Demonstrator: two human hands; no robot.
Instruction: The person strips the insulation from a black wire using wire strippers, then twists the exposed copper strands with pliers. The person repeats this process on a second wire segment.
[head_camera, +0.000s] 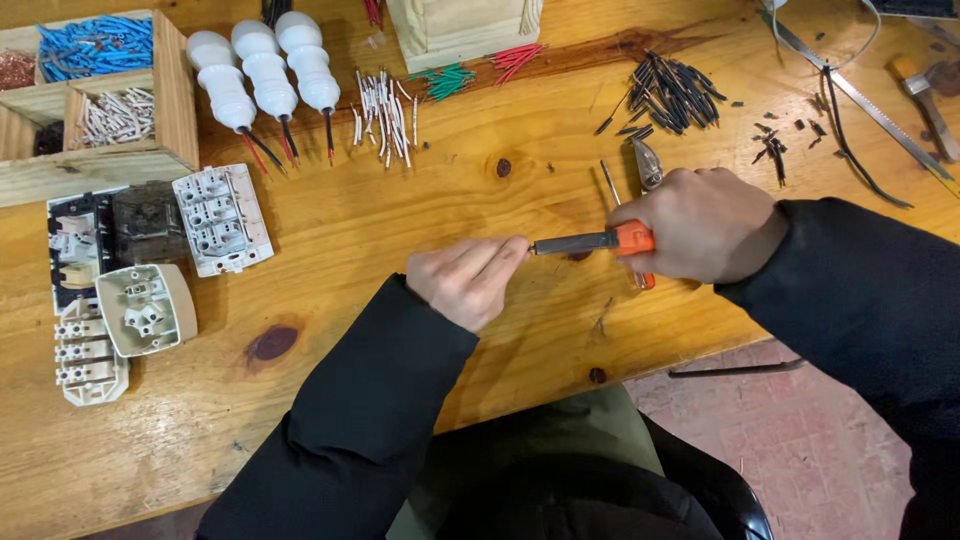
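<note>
While the right hand (705, 225) grips an orange-handled tool (590, 242) over a wooden workbench (420, 230), the left hand (468, 280) pinches closed at the tool's dark tip; what lies between its fingers is hidden. Pliers (648, 165) lie just behind the right hand, near a pile of black wire pieces (672, 92). White switch parts (220, 220) sit well to the left.

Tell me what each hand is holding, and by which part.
Right hand grips an orange-handled tool by its handle. Left hand pinches the tip of its dark front end; anything between the fingers is hidden.
</note>
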